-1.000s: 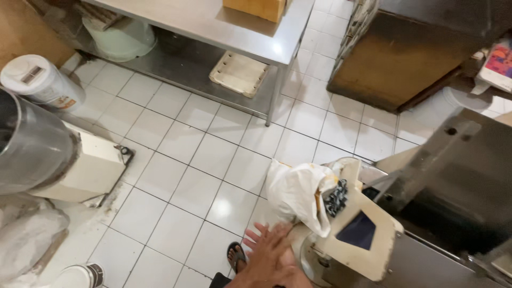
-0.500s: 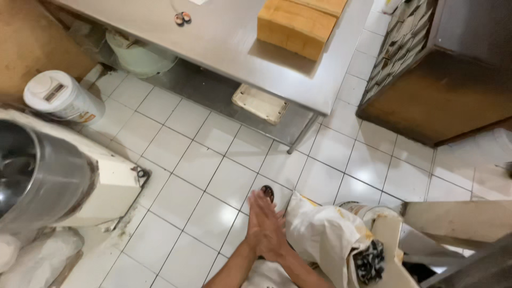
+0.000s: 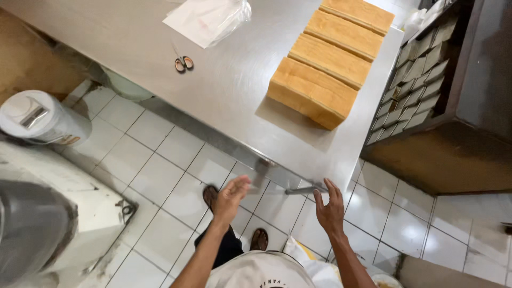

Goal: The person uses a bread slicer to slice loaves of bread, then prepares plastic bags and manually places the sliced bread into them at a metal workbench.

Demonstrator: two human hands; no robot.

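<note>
Both of my hands hang open in front of me over the white tiled floor, just short of the steel table's (image 3: 229, 101) near edge. My left hand (image 3: 230, 197) has its palm turned inward and holds nothing. My right hand (image 3: 329, 208) is spread, fingers up, close to the table's corner. On the table lie several long golden bread loaves (image 3: 330, 64) side by side, the nearest about an arm's reach ahead of my right hand. Small scissors (image 3: 184, 64) and a clear plastic bag (image 3: 205, 18) lie farther back on the table.
A white lidded bucket (image 3: 40, 120) stands at the left, beside a large white machine with a steel bowl (image 3: 37, 224). A dark wooden rack with stacked bread tins (image 3: 416, 80) stands right of the table. My sandalled feet (image 3: 260, 239) are below.
The view has swung from the floor and a white bag up to the steel table with loaves. My hands, pressed together half a second ago, have separated and are raised toward the table edge.
</note>
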